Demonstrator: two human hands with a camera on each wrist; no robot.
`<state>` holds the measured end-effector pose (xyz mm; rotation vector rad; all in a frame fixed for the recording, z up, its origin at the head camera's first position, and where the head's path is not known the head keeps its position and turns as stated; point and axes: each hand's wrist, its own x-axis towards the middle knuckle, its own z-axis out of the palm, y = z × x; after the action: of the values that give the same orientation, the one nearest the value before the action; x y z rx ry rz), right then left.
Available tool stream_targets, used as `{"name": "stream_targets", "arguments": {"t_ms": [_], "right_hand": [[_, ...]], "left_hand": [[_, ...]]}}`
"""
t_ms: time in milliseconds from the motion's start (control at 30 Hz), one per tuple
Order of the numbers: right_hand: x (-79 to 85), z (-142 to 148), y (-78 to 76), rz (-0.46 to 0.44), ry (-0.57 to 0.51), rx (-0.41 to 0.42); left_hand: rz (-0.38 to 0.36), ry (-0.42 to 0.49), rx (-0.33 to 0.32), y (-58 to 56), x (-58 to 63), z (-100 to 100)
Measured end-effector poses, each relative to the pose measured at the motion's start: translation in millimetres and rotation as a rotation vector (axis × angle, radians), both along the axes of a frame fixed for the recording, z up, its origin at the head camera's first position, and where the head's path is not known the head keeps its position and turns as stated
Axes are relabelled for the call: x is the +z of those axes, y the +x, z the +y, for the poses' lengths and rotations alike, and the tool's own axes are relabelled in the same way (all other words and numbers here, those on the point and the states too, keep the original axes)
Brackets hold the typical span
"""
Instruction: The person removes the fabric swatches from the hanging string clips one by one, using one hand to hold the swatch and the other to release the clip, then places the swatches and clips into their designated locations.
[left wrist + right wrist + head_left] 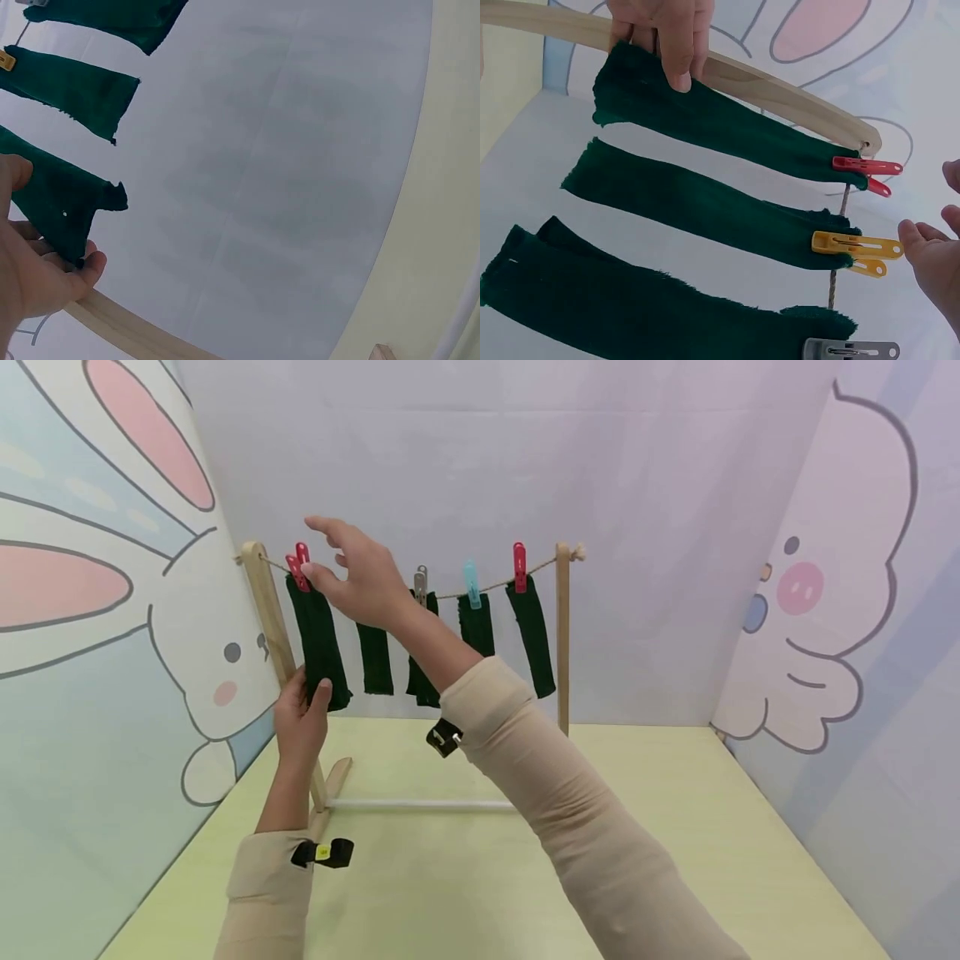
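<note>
My left hand holds the lower part of the leftmost dark green cloth strip, thumb in front and fingers behind. A red clothespin fastens that strip's top to the rope. Beside the red pin in the head view, my right hand is raised with its fingers spread, holding nothing. The right wrist view puts its thumb near the tail of a yellow clothespin, which grips the second strip. In the head view my right hand hides that yellow pin.
More green strips hang to the right under a grey clothespin, a light blue clothespin and another red clothespin. Wooden posts hold the rope; a white bar joins them low above the pale yellow table.
</note>
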<state>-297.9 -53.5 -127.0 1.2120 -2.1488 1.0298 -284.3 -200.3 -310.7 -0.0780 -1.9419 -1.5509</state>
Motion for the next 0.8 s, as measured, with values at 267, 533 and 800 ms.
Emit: {"name": "stream_targets", "arguments": {"t_ms": [267, 533, 800], "right_hand": [[9.2, -16, -5.3, -0.185, 0.032, -0.036], [8.3, -29, -9.0, -0.263, 0.09, -0.085], [0.6, -32, -7.2, -0.284, 0.04, -0.087]], "left_hand": [[0.013, 0.088, -0.146, -17.6, 0.1, -3], [0.072, 0.17, -0.137, -20.2, 5.7, 0], [0.155, 0.048, 0.063, -12.1, -0.1, -3]]}}
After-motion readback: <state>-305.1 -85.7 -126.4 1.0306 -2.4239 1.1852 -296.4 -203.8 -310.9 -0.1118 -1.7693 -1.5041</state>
